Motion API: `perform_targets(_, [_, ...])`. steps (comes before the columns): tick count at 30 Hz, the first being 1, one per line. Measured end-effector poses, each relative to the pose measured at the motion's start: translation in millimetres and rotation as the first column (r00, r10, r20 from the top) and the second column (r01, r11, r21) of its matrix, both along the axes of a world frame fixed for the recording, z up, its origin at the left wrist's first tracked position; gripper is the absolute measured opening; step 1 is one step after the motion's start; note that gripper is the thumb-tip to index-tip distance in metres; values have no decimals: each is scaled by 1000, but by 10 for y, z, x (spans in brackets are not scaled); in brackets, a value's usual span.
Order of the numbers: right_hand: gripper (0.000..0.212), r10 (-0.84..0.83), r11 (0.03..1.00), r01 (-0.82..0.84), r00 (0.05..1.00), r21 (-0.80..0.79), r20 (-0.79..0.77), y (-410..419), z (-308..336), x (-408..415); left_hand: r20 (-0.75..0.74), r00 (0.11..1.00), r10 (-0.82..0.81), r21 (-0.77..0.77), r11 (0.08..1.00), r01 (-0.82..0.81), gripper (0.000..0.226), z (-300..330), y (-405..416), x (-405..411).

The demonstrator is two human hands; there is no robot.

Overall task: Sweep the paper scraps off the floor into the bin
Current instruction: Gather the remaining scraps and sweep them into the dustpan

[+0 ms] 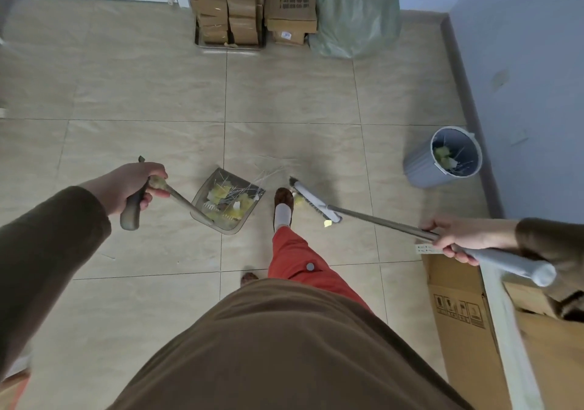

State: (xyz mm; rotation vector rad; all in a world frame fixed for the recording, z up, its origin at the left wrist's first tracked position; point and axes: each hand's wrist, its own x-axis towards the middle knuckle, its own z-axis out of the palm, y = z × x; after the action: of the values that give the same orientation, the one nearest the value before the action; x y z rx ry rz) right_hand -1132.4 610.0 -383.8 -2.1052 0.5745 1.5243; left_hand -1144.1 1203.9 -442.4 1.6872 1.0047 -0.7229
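Note:
My left hand [132,186] grips the handle of a grey dustpan [207,189], which holds several yellow paper scraps [221,192] and thin white strips. My right hand [458,237] is closed on the shaft of a broom [373,220]. The white broom head [313,202] sits low over the floor, right of my front foot [283,204]. A yellow scrap [298,200] lies beside the brush and another small scrap [327,223] at its near end. Thin strips [271,171] lie on the tiles beyond the pan. The grey bin [442,164] leans at the right by the wall, with scraps inside.
Stacked cardboard boxes [252,8] and a green plastic bag [357,14] stand against the far wall. A large cardboard box [464,314] is at my right side. The blue wall [521,77] borders the floor on the right.

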Motion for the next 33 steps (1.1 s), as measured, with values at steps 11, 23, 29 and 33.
perform_targets(11, [27,-95,995,94,993,-22,-68,128,60,842,-11,1000,25,-21,999,-25,23,-26,50,-1])
perform_targets(23, [4,-655,752,647,756,126,23,1067,-307,142,16,988,-151,27,988,151,39,255,49,-113])
perform_targets(29, [17,-636,767,610,763,197,114,1891,-895,-224,-42,940,-338,72,937,341,48,464,22,-249])
perform_targets(33, [25,-741,634,728,668,259,-64,2651,-1144,-423,-61,937,-345,77,934,349,49,436,-43,-349])
